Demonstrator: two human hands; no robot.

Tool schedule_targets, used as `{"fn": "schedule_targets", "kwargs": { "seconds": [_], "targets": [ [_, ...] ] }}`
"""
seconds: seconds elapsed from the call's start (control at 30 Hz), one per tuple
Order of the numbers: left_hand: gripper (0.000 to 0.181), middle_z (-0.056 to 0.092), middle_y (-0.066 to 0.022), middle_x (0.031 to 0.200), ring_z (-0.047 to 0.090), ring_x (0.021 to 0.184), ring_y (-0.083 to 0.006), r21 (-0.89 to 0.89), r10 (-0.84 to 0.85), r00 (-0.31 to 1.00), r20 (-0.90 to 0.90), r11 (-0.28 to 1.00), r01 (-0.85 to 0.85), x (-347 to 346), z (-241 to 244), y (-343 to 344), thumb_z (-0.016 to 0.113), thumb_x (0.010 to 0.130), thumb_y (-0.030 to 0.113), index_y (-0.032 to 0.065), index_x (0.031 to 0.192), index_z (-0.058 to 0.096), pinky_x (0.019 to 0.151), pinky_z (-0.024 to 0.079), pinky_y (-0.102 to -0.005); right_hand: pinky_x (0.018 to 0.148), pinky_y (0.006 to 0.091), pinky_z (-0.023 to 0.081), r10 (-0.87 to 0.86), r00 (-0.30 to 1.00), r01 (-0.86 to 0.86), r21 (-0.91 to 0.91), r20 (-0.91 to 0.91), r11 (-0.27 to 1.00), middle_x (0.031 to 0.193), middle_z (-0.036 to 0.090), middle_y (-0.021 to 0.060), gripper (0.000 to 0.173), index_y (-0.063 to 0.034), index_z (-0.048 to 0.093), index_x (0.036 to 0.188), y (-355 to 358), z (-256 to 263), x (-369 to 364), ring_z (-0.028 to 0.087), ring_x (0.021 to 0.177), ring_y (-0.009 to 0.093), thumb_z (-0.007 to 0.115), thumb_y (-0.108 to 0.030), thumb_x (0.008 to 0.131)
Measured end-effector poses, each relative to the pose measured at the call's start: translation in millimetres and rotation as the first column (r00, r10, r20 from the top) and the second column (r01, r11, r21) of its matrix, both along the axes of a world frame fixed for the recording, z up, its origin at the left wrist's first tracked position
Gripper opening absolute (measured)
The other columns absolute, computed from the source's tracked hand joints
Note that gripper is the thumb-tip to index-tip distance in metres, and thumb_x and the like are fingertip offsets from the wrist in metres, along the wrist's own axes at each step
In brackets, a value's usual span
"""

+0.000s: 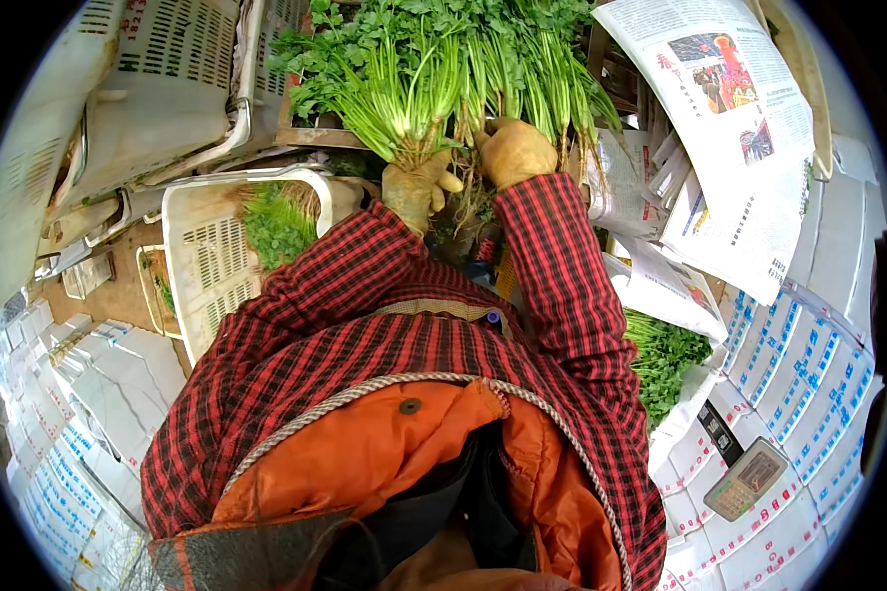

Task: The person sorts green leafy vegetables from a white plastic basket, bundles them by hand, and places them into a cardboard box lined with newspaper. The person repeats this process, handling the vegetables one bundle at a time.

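A heap of leafy green herbs [414, 66], which look like coriander, lies with its stems and brown roots towards me on a wooden-edged surface. My left hand [416, 190], in a soiled tan glove, is at the root end of the left bunch, with roots against its palm; how firmly it holds them cannot be told. My right hand [519, 151], gloved too, curls at the roots of the middle stems, its fingertips mostly hidden. Loose thin roots [469, 203] hang between the two hands.
White plastic crates [170, 89] stand at the upper left. A nearer crate [214, 258] holds more greens [281, 225]. Newspaper sheets [739, 162] lie at the right, above paper-wrapped greens [669, 362]. Stacked white boxes [806, 384] stand at the right, with a weighing scale [746, 480] by them.
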State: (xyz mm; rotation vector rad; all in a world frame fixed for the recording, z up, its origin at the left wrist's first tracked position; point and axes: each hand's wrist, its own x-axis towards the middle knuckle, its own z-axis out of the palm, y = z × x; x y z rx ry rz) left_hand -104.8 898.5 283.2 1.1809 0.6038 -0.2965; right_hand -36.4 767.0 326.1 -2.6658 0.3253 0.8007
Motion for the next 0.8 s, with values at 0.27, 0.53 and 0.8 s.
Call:
{"fn": "schedule_targets", "kwargs": {
  "seconds": [0.27, 0.53, 0.8],
  "targets": [
    [0.01, 0.063, -0.0137, 0.061, 0.043, 0.032, -0.013, -0.003, -0.072, 0.995, 0.063, 0.997, 0.072, 13, -26, -14, 0.066, 0.082, 0.005, -0.0037, 0.087, 0.065, 0.028, 0.03, -0.0247, 0.042, 0.0276, 0.042, -0.328, 0.944, 0.311, 0.431, -0.037, 0.847, 0.06, 0.062, 0.0065, 0.014, -0.002, 0.066, 0.084, -13, -39, 10, 0.051, 0.043, 0.012, 0.066, -0.016, 0.084],
    [0.019, 0.054, -0.004, 0.049, 0.038, 0.029, -0.0103, -0.029, -0.077, 0.995, -0.07, 0.997, 0.075, -2, 24, 8, 0.071, 0.077, 0.014, -0.0023, 0.085, 0.066, 0.027, 0.028, -0.0227, 0.038, 0.0231, 0.039, -0.405, 0.913, 0.261, 0.699, 0.046, 0.666, 0.057, 0.059, 0.0036, 0.015, -0.0056, 0.061, 0.073, -12, -30, -28, 0.048, 0.041, 0.007, 0.069, -0.016, 0.082],
    [0.038, 0.062, -0.0162, 0.091, 0.062, 0.078, -0.0214, -0.033, -0.358, 0.896, 0.264, 0.925, 0.379, -36, -67, 12, 0.061, 0.086, 0.019, -0.0056, 0.114, 0.054, 0.068, 0.052, -0.0308, 0.043, 0.0369, 0.047, 0.048, 0.733, -0.128, 0.069, 0.678, 0.989, 0.053, 0.058, 0.0082, 0.019, -0.009, 0.062, 0.078, 7, -51, -77, 0.057, 0.044, 0.025, 0.067, -0.028, 0.08]
  ]
}}
